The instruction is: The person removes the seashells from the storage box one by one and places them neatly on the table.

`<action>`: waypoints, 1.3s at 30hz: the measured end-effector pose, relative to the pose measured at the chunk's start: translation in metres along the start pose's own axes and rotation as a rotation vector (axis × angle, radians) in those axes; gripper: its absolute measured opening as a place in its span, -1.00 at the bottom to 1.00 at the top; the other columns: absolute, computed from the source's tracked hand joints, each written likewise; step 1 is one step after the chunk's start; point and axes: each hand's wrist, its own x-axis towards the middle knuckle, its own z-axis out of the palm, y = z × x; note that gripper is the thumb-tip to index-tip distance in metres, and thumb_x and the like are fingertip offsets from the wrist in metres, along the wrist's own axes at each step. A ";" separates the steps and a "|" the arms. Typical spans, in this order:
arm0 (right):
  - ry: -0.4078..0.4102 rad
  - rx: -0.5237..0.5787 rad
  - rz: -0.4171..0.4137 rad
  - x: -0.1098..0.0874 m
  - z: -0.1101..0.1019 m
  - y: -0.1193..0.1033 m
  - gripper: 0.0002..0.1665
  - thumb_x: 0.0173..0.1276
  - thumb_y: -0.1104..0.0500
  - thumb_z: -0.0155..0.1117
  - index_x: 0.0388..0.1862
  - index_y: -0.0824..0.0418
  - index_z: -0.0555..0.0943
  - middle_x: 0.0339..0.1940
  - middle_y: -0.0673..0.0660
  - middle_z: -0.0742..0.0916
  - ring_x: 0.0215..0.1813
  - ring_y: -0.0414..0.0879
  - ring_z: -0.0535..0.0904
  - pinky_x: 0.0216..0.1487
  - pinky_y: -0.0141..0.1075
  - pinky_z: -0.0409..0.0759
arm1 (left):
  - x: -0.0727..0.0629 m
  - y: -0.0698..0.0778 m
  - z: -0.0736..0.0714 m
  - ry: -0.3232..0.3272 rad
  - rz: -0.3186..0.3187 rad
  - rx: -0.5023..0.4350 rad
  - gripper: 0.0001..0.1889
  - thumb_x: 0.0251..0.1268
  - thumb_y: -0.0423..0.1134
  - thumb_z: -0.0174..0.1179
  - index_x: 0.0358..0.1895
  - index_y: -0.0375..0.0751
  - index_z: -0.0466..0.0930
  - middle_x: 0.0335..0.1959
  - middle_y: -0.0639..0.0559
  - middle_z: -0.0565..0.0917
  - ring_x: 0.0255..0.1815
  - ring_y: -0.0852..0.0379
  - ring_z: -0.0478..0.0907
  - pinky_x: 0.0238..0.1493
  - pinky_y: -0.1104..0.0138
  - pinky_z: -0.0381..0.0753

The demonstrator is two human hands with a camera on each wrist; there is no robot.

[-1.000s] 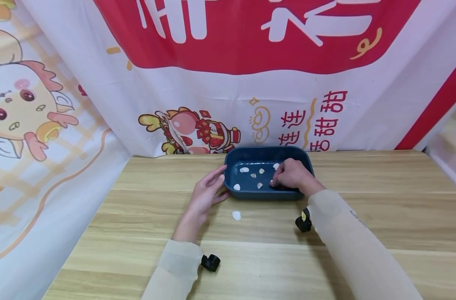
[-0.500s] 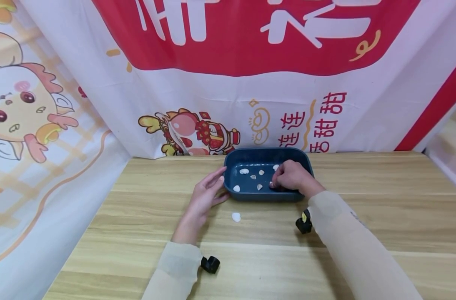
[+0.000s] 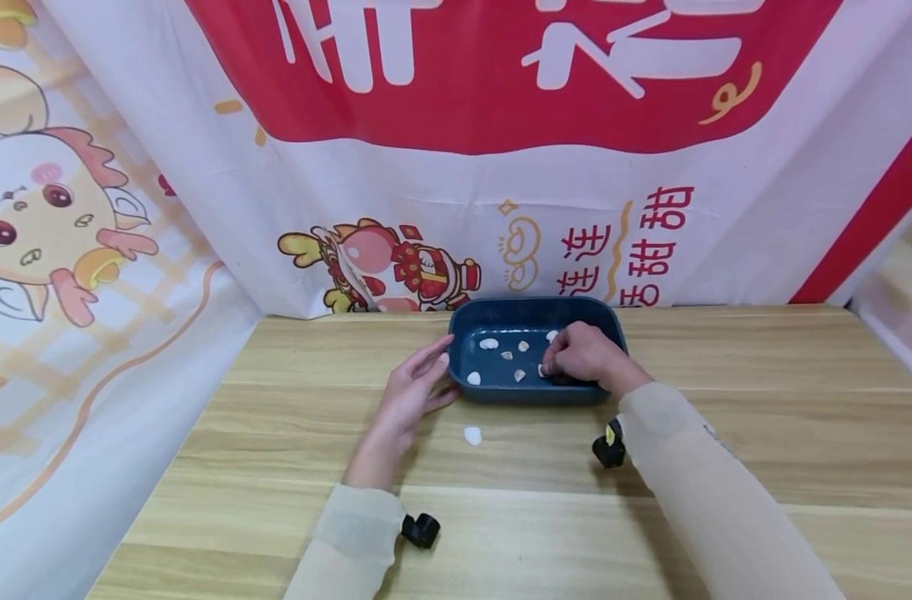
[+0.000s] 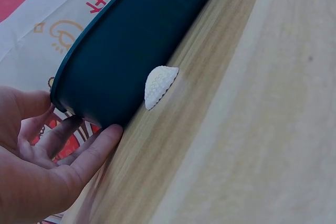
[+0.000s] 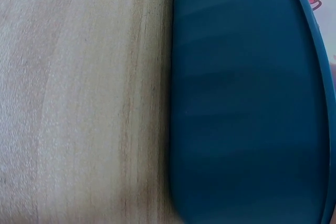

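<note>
A dark blue rectangular dish (image 3: 534,396) stands at the back of the wooden table, with several small seashells spread over its floor. My right hand (image 3: 587,357) reaches in over its right end and pinches a small whitish shell (image 3: 542,370) low in the dish. In the right wrist view, only the dish's outer wall (image 5: 247,103) and table show; the hand is out of sight. My left hand (image 3: 411,390) rests spread fingers against the left end, its thumb at the rim in the left wrist view. A white ribbed seashell (image 3: 473,436) lies on the table before the dish.
Inside the dish, a white shell (image 3: 489,343) lies at the back left and another white shell (image 3: 474,378) at the front left. A printed cloth (image 3: 396,192) hangs right behind the dish. Small black cameras (image 3: 422,530) are worn at both wrists.
Both hands and the dish hold almost the same place. The shell at my right fingertips shows slightly shifted; the whole view has tipped a little.
</note>
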 end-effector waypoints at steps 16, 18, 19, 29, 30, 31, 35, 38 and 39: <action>-0.027 0.008 -0.002 0.000 -0.003 0.002 -0.84 0.54 0.31 0.24 -0.15 0.28 0.76 -0.07 0.18 0.80 -0.04 0.03 0.62 0.07 -0.24 0.62 | 0.001 0.001 0.002 -0.024 0.029 -0.013 -0.60 0.69 -0.12 0.16 0.44 0.31 0.60 0.59 0.06 0.53 0.54 -0.10 0.54 0.39 -0.06 0.72; -0.030 0.010 -0.006 0.000 -0.002 0.003 -0.84 0.53 0.32 0.22 -0.15 0.28 0.75 -0.08 0.17 0.80 -0.05 0.02 0.62 0.07 -0.24 0.62 | 0.001 0.001 0.002 -0.023 0.027 -0.015 -0.61 0.69 -0.11 0.16 0.44 0.32 0.61 0.59 0.07 0.53 0.54 -0.09 0.55 0.39 -0.06 0.73; -0.032 0.012 -0.008 0.000 -0.002 0.003 -0.84 0.53 0.32 0.22 -0.15 0.28 0.75 -0.09 0.17 0.80 -0.06 0.01 0.63 0.06 -0.24 0.62 | 0.001 0.001 0.001 -0.023 0.027 -0.016 -0.61 0.69 -0.11 0.16 0.44 0.32 0.61 0.59 0.07 0.53 0.54 -0.09 0.55 0.39 -0.07 0.72; -0.032 0.073 -0.034 0.001 -0.003 0.003 -0.86 0.60 0.28 0.24 -0.08 0.29 0.73 -0.03 0.20 0.79 -0.07 0.02 0.66 0.03 -0.27 0.73 | 0.001 -0.001 0.001 -0.022 0.022 -0.022 -0.61 0.69 -0.13 0.16 0.44 0.30 0.61 0.59 0.06 0.53 0.55 -0.10 0.54 0.39 -0.08 0.72; -0.031 0.088 -0.038 0.000 -0.004 0.004 -0.86 0.60 0.27 0.25 -0.07 0.29 0.73 -0.01 0.21 0.78 -0.06 0.02 0.66 0.03 -0.27 0.74 | 0.001 -0.001 0.001 -0.024 0.023 -0.023 -0.60 0.68 -0.13 0.16 0.44 0.30 0.61 0.60 0.06 0.52 0.55 -0.10 0.53 0.39 -0.08 0.72; -0.032 0.098 -0.043 0.000 -0.005 0.004 -0.85 0.60 0.26 0.26 -0.05 0.29 0.73 0.00 0.21 0.78 -0.05 0.02 0.67 0.03 -0.27 0.74 | 0.002 -0.002 0.001 -0.025 0.024 -0.023 -0.60 0.68 -0.14 0.16 0.44 0.30 0.61 0.60 0.05 0.52 0.56 -0.11 0.53 0.39 -0.08 0.72; -0.032 0.176 -0.045 -0.002 -0.008 0.003 -0.82 0.61 0.22 0.27 0.02 0.29 0.71 0.06 0.22 0.76 -0.02 0.03 0.67 0.04 -0.26 0.76 | 0.003 -0.003 0.000 -0.025 0.020 -0.024 -0.60 0.68 -0.13 0.16 0.44 0.32 0.60 0.60 0.06 0.51 0.56 -0.10 0.53 0.39 -0.07 0.72; -0.031 0.230 -0.051 -0.004 -0.010 0.002 -0.79 0.62 0.20 0.26 0.07 0.29 0.69 0.08 0.23 0.75 0.01 0.04 0.67 0.09 -0.24 0.77 | 0.002 -0.003 0.000 -0.021 0.020 -0.028 -0.61 0.68 -0.12 0.16 0.43 0.33 0.61 0.59 0.07 0.53 0.55 -0.10 0.54 0.39 -0.07 0.72; -0.030 0.245 -0.056 -0.005 -0.011 0.001 -0.78 0.62 0.20 0.26 0.09 0.29 0.68 0.09 0.23 0.75 0.02 0.05 0.67 0.10 -0.24 0.77 | 0.002 -0.003 -0.001 -0.021 0.023 -0.029 -0.61 0.68 -0.13 0.16 0.43 0.32 0.61 0.59 0.06 0.53 0.55 -0.11 0.54 0.39 -0.07 0.72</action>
